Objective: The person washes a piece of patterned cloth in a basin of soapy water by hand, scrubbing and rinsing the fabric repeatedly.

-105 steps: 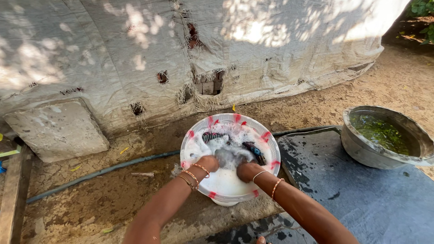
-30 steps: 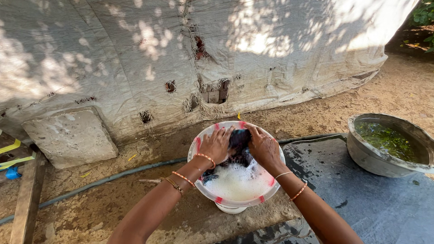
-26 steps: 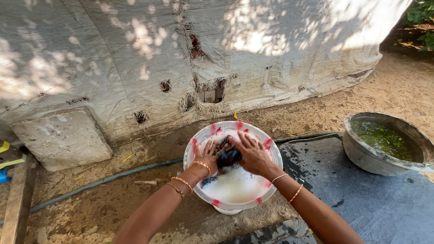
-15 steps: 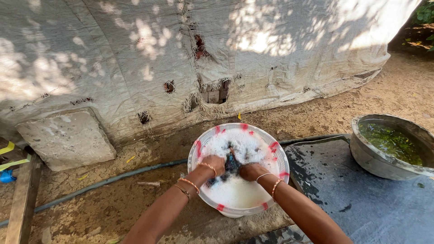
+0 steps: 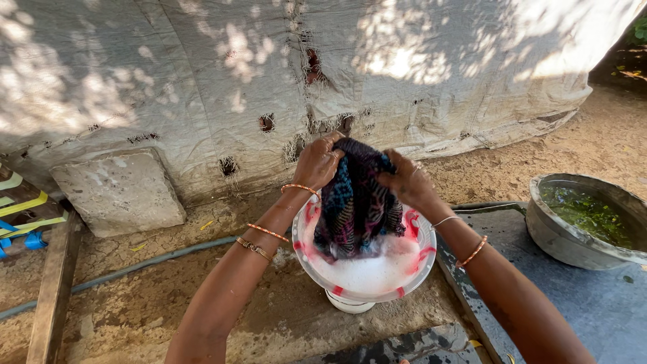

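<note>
Hands grip one wet garment from both sides. Left hand (image 5: 318, 162) is closed on the upper left edge of the dark patterned cloth (image 5: 356, 202); right hand (image 5: 406, 182) is closed on its upper right edge. Both hands hold the cloth raised, so that it hangs straight down between them. Its lower end reaches the suds in the white basin (image 5: 418, 266), which stands directly below the hands and carries red marks along its rim. Foam (image 5: 374, 273) covers the inside of the basin beneath the cloth. Bangles (image 5: 266, 232) sit on the left forearm, and further bangles are on the right wrist.

Metal bowl (image 5: 573, 246) with green-tinted water stands well to the right of the right hand, on a dark wet slab (image 5: 606, 310). Hose (image 5: 135, 266) runs along the ground to the left of the left arm. Stone block (image 5: 118, 192) leans against the sheet-covered wall (image 5: 202, 61) beyond the left hand.
</note>
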